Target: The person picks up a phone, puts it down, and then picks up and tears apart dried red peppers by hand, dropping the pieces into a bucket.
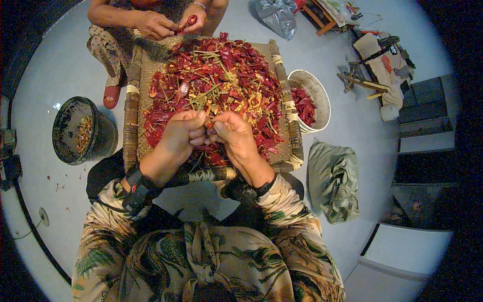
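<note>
A heap of dried red chilies (236,65), mixed with stems and yellow seeds, lies on a woven tray (132,100) with a thick bound rim. Over the near part of the heap, my left hand (183,128) has its fingers curled, thumb pressed to the forefinger. Close beside it, on the right, my right hand (234,133) is pinched too. Between the fingertips a small reddish piece shows faintly; which hand grips it is too small to make out.
A black bucket (103,132) with scraps stands left. Right of the tray are a white bucket (324,103) holding red chilies and a green sack (334,181). Across the tray, a co-worker's hands (173,22) hold a chili. A plastic bag (276,17) lies beyond.
</note>
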Demonstrator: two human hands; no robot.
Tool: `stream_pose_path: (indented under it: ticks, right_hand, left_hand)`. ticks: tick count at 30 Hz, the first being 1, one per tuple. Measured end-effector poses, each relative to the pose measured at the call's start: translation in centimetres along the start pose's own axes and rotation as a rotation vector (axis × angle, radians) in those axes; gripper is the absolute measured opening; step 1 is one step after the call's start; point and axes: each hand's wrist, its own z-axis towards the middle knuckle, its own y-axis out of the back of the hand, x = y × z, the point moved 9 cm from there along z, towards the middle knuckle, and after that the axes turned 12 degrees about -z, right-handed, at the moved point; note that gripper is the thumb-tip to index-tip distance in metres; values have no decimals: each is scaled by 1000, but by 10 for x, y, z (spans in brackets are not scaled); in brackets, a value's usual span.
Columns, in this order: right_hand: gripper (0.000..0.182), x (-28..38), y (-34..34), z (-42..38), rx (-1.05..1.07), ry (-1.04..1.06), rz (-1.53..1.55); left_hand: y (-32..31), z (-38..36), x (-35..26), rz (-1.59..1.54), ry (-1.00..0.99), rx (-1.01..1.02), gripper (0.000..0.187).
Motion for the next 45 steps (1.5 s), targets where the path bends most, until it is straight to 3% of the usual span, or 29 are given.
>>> stream_pose_path:
  ticks: [7, 10, 12, 13, 15, 18, 20, 22, 24, 27, 29, 30, 32, 35, 38, 41, 45]
  right_hand:
    - [8, -9, 7, 0, -46, -14, 176]
    - [7, -1, 35, 4, -128, 50, 338]
    - [8, 9, 66, 10, -183, 89, 293]
    - [11, 26, 88, 9, -304, 143, -124]
    - [16, 55, 137, 4, -459, 267, -208]
    - [13, 66, 227, -4, -689, 422, 568]
    - [15, 86, 241, -28, -786, 516, -45]
    - [17, 79, 246, -24, -803, 434, -127]
    - [18, 40, 246, 2, -749, 185, 321]
    - [25, 37, 154, 23, -387, -5, -489]
    - [23, 11, 113, 26, -155, 54, -1205]
    - [27, 11, 94, 19, -115, -212, -1463]
    - [30, -3, 79, 18, -76, -66, -1799]
    - [31, -41, 97, 27, -40, -78, -1909]
    - [27, -15, 90, 24, -119, -95, -1730]
    - [21, -21, 100, 29, 21, -64, -944]
    - [17, -13, 95, 23, -22, -272, -402]
  left_hand:
    - [9, 4, 7, -129, 7, 76, 14]
    - [24, 9, -37, -350, -149, 75, 16]
    - [28, 4, -51, -294, -228, -23, 18]
    - [27, 4, -50, -306, -229, -59, 18]
    - [23, 1, -48, -281, -220, -102, 17]
    - [15, -1, -48, -173, -205, -79, 17]
    - [13, -3, -50, -115, -206, -14, 18]
    - [13, -5, -50, -82, -236, -6, 16]
    - [14, -6, -49, -106, -222, 6, 16]
    - [15, 0, -48, -202, -133, 64, 18]
    - [19, 7, -45, -250, -79, 143, 20]
    - [20, 4, -48, -195, -111, 67, 20]
    - [15, -5, -53, -88, -170, -86, 22]
    - [28, 9, -46, -81, -127, 4, 22]
    - [32, 9, -43, -25, -118, -26, 21]
    - [29, 6, -41, 17, -129, -68, 20]
    - [18, 4, -37, 125, -130, -55, 19]
